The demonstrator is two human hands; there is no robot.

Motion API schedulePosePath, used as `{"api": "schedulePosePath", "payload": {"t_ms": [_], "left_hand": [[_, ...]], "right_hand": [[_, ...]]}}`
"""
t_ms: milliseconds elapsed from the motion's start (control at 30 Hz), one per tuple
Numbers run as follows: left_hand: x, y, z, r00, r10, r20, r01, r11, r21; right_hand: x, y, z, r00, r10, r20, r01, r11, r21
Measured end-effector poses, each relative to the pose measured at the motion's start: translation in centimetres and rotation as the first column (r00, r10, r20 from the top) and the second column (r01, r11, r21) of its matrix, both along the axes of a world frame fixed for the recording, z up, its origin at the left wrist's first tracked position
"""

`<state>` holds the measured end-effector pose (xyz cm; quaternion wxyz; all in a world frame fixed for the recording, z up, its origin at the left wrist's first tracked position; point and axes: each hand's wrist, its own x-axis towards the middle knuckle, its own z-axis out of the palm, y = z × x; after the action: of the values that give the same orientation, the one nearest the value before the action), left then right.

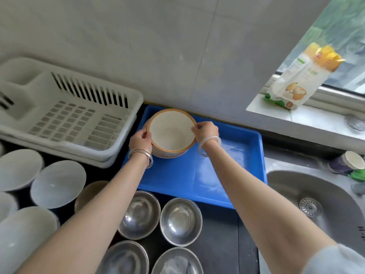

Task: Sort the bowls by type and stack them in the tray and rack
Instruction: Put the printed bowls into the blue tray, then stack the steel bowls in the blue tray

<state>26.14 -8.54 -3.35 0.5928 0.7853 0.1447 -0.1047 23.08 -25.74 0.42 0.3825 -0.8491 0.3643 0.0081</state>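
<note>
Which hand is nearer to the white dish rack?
Left. The left hand holds the bowl at the rim beside the white dish rack; the right hand holds the opposite rim.

Single head-worn view, looking forward and steeply down, close over the counter [217, 234]

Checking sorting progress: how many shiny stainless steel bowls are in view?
4, in a square on the dark counter, nearer than the blue plastic tray: far-left, far-right, near-left, near-right. Others may lie off-frame.
</note>
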Motion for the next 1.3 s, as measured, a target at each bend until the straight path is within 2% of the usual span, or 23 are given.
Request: {"api": "schedulePosePath", "payload": {"t_ms": [333,767,933,1033,1133,1300], "left_hand": [[1.6,-0.1,-2.7,0.999,-0.004,-0.042,0.007,0.998,0.069],[2.0,0.1,-3.9,1.0,0.002,0.012,-0.003,0.998,0.069],[1.6,0.2,-3.2,0.999,0.036,0.008,-0.036,0.999,-0.014],[0.7,0.8,-2.8,1.0,-0.024,0.015,0.024,0.999,-0.028],[-1.1,1.7,-2.3,0.997,-0.067,-0.026,0.065,0.996,-0.066],[-6.7,3.3,-0.7,0.993,-0.053,-0.109,0.031,0.981,-0.191]], "right_hand": [[2.3,0.4,-3.3,0.999,0.002,-0.038,-0.001,1.0,0.023],[2.2,0.6,-4.7,0.999,0.036,-0.027,-0.035,0.999,0.032],[1.2,0.6,-4.0,0.999,0.045,-0.006,-0.045,0.996,0.075],[0.1,0.4,-3.6,1.0,0.013,0.022,-0.016,0.989,0.146],[-1.7,0.2,-3.0,0.998,-0.014,0.059,0.001,0.975,0.221],[-6.6,0.2,-1.1,0.986,0.027,0.167,-0.068,0.967,0.246]]}}
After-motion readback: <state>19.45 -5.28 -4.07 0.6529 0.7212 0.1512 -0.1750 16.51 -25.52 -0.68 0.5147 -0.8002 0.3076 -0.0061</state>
